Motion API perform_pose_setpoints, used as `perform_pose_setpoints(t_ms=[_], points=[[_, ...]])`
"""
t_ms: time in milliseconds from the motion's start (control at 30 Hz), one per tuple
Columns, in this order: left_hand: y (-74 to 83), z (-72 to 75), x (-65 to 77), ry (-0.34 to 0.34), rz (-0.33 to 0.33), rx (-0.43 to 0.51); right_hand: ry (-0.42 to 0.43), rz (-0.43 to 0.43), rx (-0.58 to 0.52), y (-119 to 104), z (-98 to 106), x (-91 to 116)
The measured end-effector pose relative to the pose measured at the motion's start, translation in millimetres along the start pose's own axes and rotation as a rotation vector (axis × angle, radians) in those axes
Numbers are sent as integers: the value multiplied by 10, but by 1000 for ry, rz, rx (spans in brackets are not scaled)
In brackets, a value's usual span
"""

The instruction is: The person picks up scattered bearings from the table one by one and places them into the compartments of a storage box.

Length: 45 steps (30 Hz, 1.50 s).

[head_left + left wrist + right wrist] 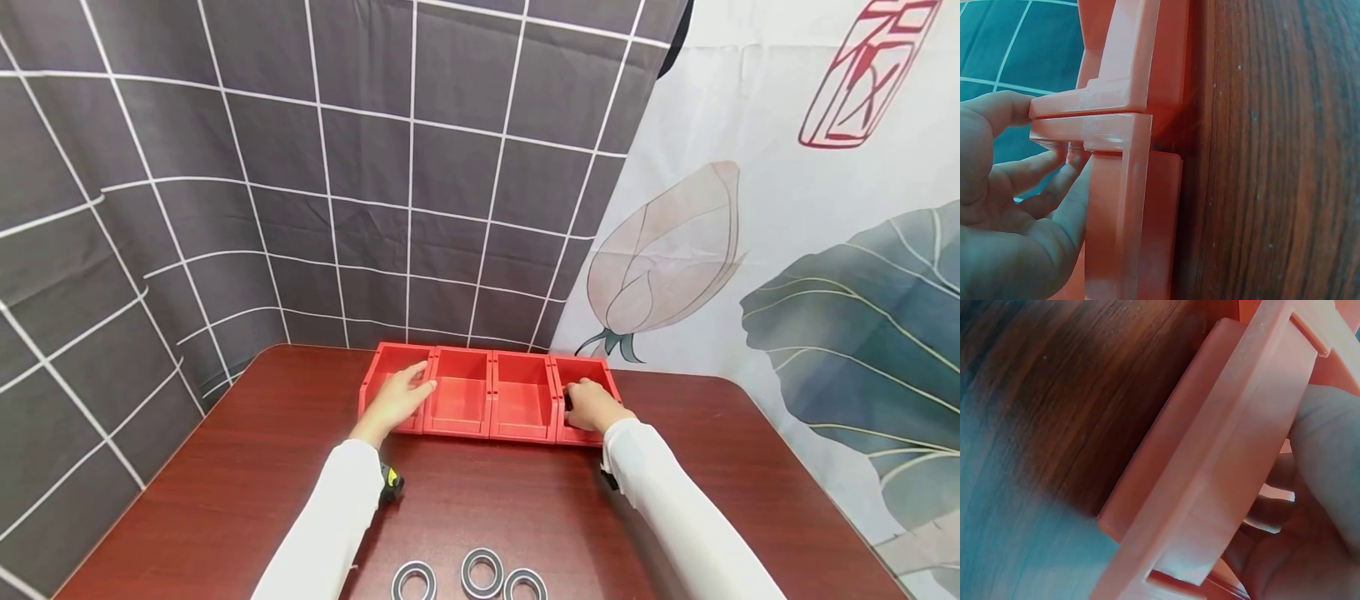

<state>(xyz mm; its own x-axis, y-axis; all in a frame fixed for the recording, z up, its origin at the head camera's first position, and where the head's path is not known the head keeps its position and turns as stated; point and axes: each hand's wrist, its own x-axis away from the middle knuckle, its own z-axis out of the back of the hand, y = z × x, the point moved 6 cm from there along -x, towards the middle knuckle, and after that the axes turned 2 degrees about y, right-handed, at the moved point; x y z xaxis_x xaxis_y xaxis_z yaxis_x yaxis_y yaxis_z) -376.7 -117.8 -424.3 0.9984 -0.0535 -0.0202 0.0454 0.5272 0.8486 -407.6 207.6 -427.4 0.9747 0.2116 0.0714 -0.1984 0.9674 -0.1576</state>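
Note:
Four joined red bins stand in a row at the table's back edge. My left hand (pixel 397 400) is at the leftmost bin (pixel 367 392), and in the left wrist view its thumb and fingers lie on either side of the paired bin walls (pixel 1091 119), gripping them. My right hand (pixel 592 404) reaches down into the rightmost bin (pixel 611 383), fingers curled by a small black thing (pixel 567 402). In the right wrist view, the bin's wall (pixel 1222 444) hides the fingertips.
Three ring-shaped bearings (pixel 482 573) lie at the table's near edge. A black and yellow object (pixel 390 482) shows beside the left sleeve. The wooden table (pixel 225 467) meets a dark gridded cloth (pixel 360 200) and a painted white cloth (pixel 697 317) behind.

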Motion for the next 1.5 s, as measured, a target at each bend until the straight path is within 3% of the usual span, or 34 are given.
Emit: perform_pose_setpoints(t_ms=[300,700,933,1100,1233,1367,1500], points=[[4,11,21,4,-2,-3,-8,-11,41,-55,32,90],[20,24,20,1,8,-20,119,95,89,-133,278,323],[10,15,30,1,12,-10,359,203,-18,-188,479,562],[3,5,22,0,13,-12,489,323,-66,-377,551,818],[6,2,19,2,12,-3,432,447,-62,-644,475,1047],[1,5,23,6,14,-8,260,575,-44,-894,291,1272],[-3,5,28,9,15,-15,141,678,-49,-1051,110,1453]])
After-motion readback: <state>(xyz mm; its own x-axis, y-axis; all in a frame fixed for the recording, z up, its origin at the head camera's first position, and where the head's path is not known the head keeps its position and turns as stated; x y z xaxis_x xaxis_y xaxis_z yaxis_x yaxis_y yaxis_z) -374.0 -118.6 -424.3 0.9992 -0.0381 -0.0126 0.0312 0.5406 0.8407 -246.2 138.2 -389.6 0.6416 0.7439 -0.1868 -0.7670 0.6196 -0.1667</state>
